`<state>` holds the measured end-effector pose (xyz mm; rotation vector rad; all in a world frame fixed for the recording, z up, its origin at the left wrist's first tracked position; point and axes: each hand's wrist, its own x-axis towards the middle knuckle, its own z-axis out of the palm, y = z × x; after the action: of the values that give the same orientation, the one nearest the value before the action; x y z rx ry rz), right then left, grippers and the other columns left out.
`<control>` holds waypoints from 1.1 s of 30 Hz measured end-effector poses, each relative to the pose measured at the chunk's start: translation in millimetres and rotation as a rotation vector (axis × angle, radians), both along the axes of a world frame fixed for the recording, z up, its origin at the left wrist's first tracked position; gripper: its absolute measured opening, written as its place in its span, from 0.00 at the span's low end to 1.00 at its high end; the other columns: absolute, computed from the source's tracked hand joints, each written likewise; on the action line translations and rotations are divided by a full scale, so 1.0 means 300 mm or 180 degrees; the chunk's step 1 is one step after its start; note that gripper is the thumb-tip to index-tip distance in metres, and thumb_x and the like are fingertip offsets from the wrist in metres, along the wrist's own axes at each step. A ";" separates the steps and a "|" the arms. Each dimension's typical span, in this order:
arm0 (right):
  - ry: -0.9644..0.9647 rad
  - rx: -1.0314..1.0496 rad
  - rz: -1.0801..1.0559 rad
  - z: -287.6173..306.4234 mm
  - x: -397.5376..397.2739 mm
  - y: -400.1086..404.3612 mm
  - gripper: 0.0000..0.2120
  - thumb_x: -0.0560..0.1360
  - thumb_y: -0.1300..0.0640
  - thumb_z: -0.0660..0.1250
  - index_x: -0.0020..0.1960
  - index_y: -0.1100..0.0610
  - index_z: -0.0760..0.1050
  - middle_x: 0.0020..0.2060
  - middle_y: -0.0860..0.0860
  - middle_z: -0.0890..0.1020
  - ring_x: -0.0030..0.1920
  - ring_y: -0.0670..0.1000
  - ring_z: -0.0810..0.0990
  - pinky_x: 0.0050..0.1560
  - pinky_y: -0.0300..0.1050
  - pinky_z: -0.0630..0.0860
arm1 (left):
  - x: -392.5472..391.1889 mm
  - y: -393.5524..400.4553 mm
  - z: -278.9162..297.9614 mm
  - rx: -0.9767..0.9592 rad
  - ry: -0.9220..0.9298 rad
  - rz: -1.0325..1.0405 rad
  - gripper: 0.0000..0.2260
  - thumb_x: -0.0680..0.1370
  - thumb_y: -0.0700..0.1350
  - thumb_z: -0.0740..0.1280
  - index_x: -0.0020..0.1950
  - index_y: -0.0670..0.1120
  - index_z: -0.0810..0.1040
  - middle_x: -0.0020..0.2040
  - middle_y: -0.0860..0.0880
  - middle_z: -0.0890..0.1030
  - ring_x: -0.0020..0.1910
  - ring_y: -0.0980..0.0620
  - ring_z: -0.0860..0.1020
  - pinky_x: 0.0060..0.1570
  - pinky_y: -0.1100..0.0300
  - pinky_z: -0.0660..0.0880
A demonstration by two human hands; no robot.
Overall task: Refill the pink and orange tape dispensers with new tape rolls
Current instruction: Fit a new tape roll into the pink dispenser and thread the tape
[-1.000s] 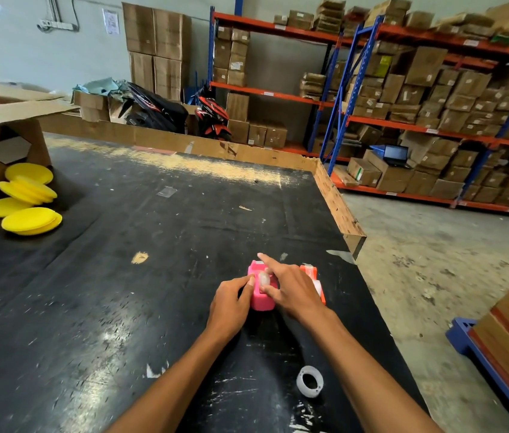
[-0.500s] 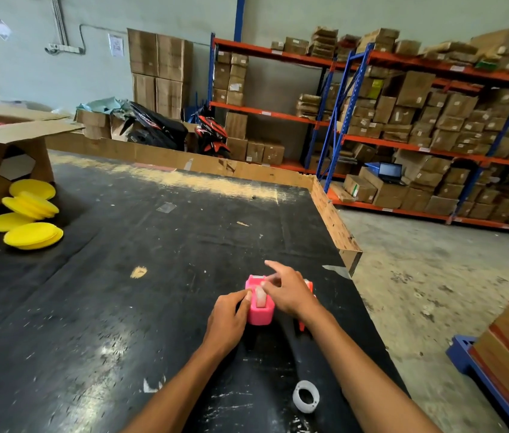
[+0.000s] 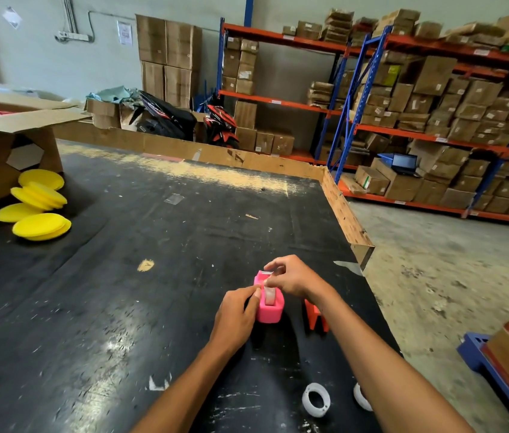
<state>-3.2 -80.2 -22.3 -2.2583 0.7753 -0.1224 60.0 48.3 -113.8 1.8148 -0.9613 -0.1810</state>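
Right hand [image 3: 293, 276] hovers over the front end of the small pink plastic tape dispenser [image 3: 268, 303], thumb and forefinger pinched together at its cutter edge; whether a tape end sits between the fingertips cannot be told. Left hand [image 3: 236, 310] is pressed against the left side of the pink dispenser, fingers curled, thumb at its top rim, gripping the body. A pale translucent tape roll [image 3: 269, 296] is seated in the dispenser's slot. The dispenser stands upright on the scuffed black table [image 3: 122, 292]. Just to its right stands the orange plastic tape dispenser [image 3: 315, 315], partly hidden by the right forearm, untouched. Near the table's front edge lies a white tape roll [image 3: 316, 400]; beside it a second white roll [image 3: 361, 396], half covered by the forearm. Far left: stack of yellow round foam pads [image 3: 39, 207] by an open cardboard box [image 3: 0, 142].
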 end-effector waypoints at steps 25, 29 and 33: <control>-0.0014 -0.0315 0.0365 0.014 0.031 -0.079 0.06 0.70 0.60 0.73 0.45 0.62 0.84 0.41 0.57 0.85 0.40 0.48 0.80 0.39 0.40 0.76 | -0.008 0.004 0.009 -0.0034 0.0101 0.0022 0.13 0.80 0.49 0.58 0.52 0.50 0.83 0.44 0.50 0.86 0.43 0.52 0.82 0.45 0.45 0.78; -0.0337 -0.0488 0.0099 -0.014 0.046 -0.104 0.04 0.68 0.59 0.74 0.41 0.59 0.85 0.37 0.56 0.86 0.37 0.47 0.80 0.41 0.45 0.77 | -0.008 0.005 0.012 -0.0028 0.0123 0.0020 0.13 0.80 0.49 0.59 0.52 0.49 0.82 0.46 0.48 0.86 0.45 0.50 0.82 0.47 0.45 0.78; -0.0465 -0.0276 -0.0003 -0.029 0.054 -0.121 0.05 0.69 0.60 0.74 0.44 0.60 0.85 0.39 0.54 0.86 0.40 0.46 0.80 0.39 0.38 0.75 | -0.009 0.005 0.014 0.0000 0.0129 -0.0010 0.12 0.80 0.48 0.58 0.52 0.49 0.81 0.47 0.47 0.86 0.47 0.48 0.82 0.48 0.45 0.79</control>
<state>12.9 -116.4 -31.1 -2.3008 0.7054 -0.3232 57.2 49.8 -109.5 1.8031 -0.9358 -0.2190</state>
